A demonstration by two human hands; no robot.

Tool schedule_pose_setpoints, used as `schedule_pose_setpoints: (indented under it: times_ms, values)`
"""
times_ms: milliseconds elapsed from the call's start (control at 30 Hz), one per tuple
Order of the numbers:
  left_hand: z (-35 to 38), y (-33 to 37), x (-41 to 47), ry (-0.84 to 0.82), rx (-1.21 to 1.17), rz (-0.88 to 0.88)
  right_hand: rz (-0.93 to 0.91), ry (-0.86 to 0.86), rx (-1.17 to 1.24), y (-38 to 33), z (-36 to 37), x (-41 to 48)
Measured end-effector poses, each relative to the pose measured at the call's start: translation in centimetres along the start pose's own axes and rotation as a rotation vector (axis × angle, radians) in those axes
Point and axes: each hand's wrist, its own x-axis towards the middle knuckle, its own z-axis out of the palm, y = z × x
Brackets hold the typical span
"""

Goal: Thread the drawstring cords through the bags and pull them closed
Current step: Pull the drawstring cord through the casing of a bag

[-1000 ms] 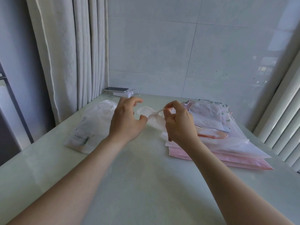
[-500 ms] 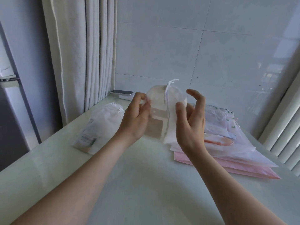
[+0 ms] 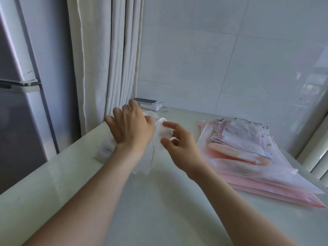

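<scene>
Just left of frame centre, the left hand lies palm down, fingers spread flat on a white sheer bag, hiding much of it and a labelled packet beneath. The right hand curves thumb and forefinger around the bag's bunched top; whether they grip it cannot be told. The cord is too faint to trace. Pink bags lie stacked at right

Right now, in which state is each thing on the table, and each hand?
left hand: fingers spread, resting flat on the white bag.
right hand: fingers loosely curved beside that bag; grip unclear.
white bag: crumpled, lying on the table.
pink bag stack: lying flat, no hand on it.
phone: lying on the charger.
curtain: gathered aside.
</scene>
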Motion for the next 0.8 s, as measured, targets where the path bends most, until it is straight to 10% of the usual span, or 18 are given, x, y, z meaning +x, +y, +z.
schedule_pose_setpoints:
  times_ms: [400, 800]
  values:
    - [1.5, -1.4, 0.3, -0.546, -0.038, -0.326, 0.03, -0.087, -0.278, 1.4, 4.7, 2.2]
    - [4.0, -1.8, -0.2, -0.52, -0.085, -0.222, 0.1, 0.056, -0.272, 1.8, 4.6, 2.9]
